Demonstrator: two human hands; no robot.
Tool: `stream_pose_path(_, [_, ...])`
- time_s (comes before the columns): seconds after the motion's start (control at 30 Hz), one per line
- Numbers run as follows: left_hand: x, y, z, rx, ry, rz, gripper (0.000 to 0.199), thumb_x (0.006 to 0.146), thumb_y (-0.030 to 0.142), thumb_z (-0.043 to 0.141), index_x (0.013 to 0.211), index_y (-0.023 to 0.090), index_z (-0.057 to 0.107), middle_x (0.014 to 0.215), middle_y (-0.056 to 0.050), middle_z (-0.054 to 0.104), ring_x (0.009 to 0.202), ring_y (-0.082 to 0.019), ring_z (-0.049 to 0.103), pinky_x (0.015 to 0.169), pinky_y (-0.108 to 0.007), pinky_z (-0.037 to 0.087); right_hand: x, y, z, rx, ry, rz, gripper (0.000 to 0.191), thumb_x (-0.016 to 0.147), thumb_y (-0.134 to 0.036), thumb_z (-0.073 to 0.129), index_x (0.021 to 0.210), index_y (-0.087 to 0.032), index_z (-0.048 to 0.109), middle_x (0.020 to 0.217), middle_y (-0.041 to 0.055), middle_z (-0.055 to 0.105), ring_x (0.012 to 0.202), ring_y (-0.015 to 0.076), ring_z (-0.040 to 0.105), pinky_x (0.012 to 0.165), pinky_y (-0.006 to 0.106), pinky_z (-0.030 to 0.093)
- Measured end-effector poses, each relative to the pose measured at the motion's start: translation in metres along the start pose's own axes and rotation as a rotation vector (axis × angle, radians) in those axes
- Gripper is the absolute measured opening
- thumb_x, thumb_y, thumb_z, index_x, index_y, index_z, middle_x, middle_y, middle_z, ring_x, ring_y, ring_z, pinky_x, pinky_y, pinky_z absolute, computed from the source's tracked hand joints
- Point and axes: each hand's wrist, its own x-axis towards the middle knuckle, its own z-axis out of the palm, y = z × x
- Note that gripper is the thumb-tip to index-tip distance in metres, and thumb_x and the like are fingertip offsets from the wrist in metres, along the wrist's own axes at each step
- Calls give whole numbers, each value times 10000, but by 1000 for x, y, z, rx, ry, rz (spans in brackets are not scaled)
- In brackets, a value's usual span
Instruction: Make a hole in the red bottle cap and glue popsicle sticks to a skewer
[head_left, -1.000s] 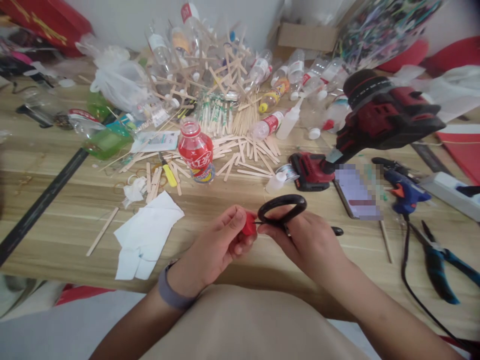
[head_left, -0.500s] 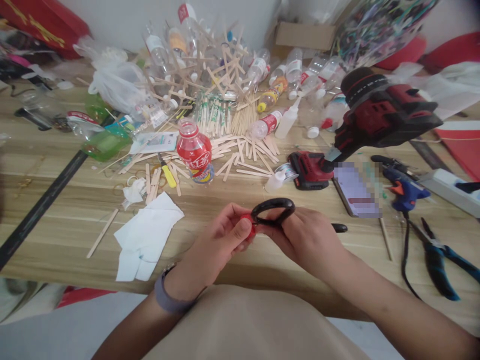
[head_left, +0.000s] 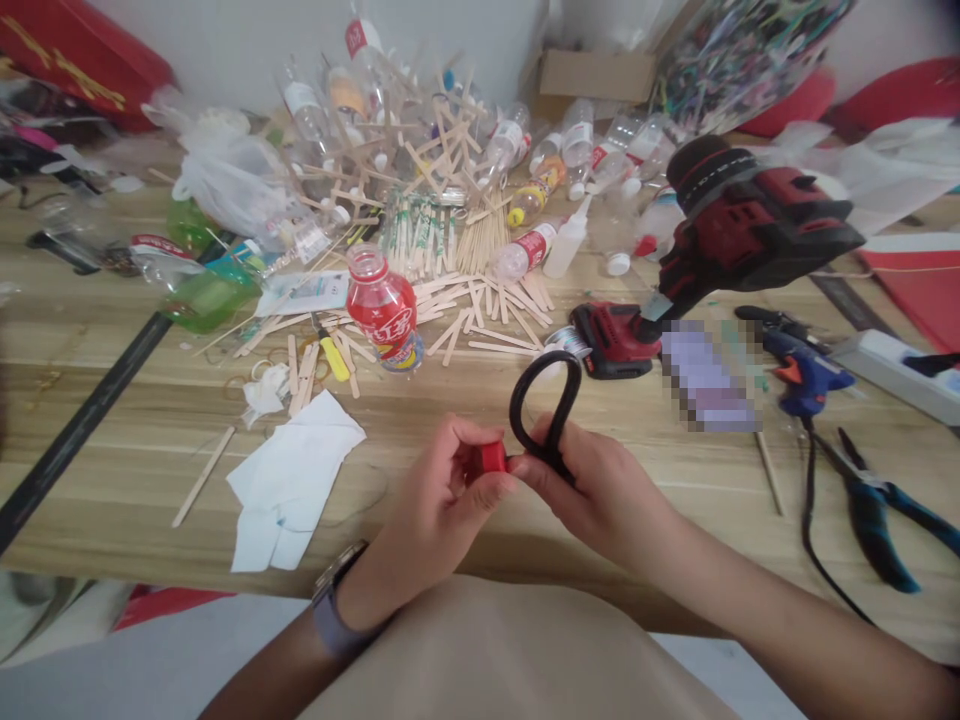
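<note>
My left hand is closed around a red bottle cap, pinching it between thumb and fingers. My right hand grips a pair of scissors by the blade end, and a black handle loop sticks up above the fingers. The blades are mostly hidden in the grip; a dark tip meets the right side of the cap. Past my hands, an uncapped clear bottle with a red label stands upright on the table.
A red and black cordless drill stands at the right, near a blurred phone, a blue glue gun and pliers. White paper lies left. Wooden sticks and several plastic bottles crowd the back.
The scissors have turned in my right hand, so the handle loop now points more upward. My left fingers have shifted, leaving more of the red cap showing.
</note>
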Motion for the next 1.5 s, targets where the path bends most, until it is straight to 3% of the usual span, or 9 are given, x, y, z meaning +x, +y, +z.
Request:
stream_pose_path(0.23, [0, -9, -1, 269, 12, 323, 202, 898, 302, 601, 1079, 229, 548, 1024, -51, 624, 891, -158, 578, 806, -296, 473, -4, -4, -2, 318, -164, 179, 308, 947, -418, 471, 712, -227, 417, 467, -67, 434, 396, 95, 402, 389, 223, 290])
stream_pose_path(0.4, [6, -6, -3, 347, -3, 600, 251, 860, 149, 640, 1070, 256, 553, 1027, -31, 624, 926, -145, 595, 766, -261, 483, -2, -7, -5, 532, -306, 282, 376, 927, -519, 475, 705, -220, 424, 448, -74, 430, 358, 80, 376, 334, 199, 252])
stream_pose_path(0.47, [7, -4, -3, 299, 30, 538, 249, 849, 157, 655, 1064, 256, 576, 1050, -40, 624, 962, -153, 597, 775, -262, 493, 0, -7, -6, 438, -216, 243, 382, 929, -511, 478, 690, -219, 418, 447, -67, 440, 367, 83, 382, 354, 204, 268])
stream_pose_path(0.6, [8, 2, 0, -3, 24, 240, 242, 839, 257, 684, 1065, 218, 605, 1055, -62, 644, 907, -152, 625, 763, -264, 514, 1, -2, -6, 7, 59, 52, 278, 926, -426, 512, 756, -212, 461, 553, -27, 534, 445, 114, 458, 438, 236, 321])
stream_pose_path(0.8, [15, 8, -1, -404, -85, -38, 236, 820, 341, 707, 973, 183, 621, 757, 1, 657, 658, -109, 623, 597, -219, 493, 2, 5, -13, -404, 116, -272, 245, 991, -346, 422, 859, -183, 549, 699, 42, 668, 561, 166, 605, 520, 267, 378])
stream_pose_path(0.97, [16, 8, -4, -502, -119, -162, 307, 788, 320, 746, 1049, 182, 662, 747, 4, 671, 651, -95, 621, 611, -200, 487, 6, 5, -18, -621, 154, -411, 388, 1011, -354, 375, 694, -184, 519, 539, 14, 567, 465, 152, 532, 473, 283, 317])
stream_pose_path(1.13, [15, 8, -2, -444, -73, -132, 262, 777, 294, 755, 1002, 180, 686, 764, 6, 675, 644, -80, 608, 618, -189, 485, 3, 4, -13, -389, 80, -233, 255, 997, -343, 394, 826, -189, 504, 640, 10, 620, 491, 137, 547, 473, 247, 352])
stream_pose_path(1.27, [12, 7, 0, -248, -18, -44, 275, 803, 286, 729, 1051, 186, 665, 807, -1, 679, 679, -85, 612, 644, -189, 500, -1, 0, -8, -145, 17, -25, 233, 949, -323, 466, 746, -219, 416, 540, -44, 515, 416, 108, 452, 437, 226, 322])
stream_pose_path(1.5, [8, -2, -1, 232, 44, 419, 319, 849, 181, 671, 1158, 227, 606, 1048, -45, 641, 907, -131, 635, 789, -225, 537, -3, -5, -8, 295, -210, 312, 362, 938, -492, 426, 700, -221, 391, 441, -61, 461, 387, 93, 400, 400, 217, 285])
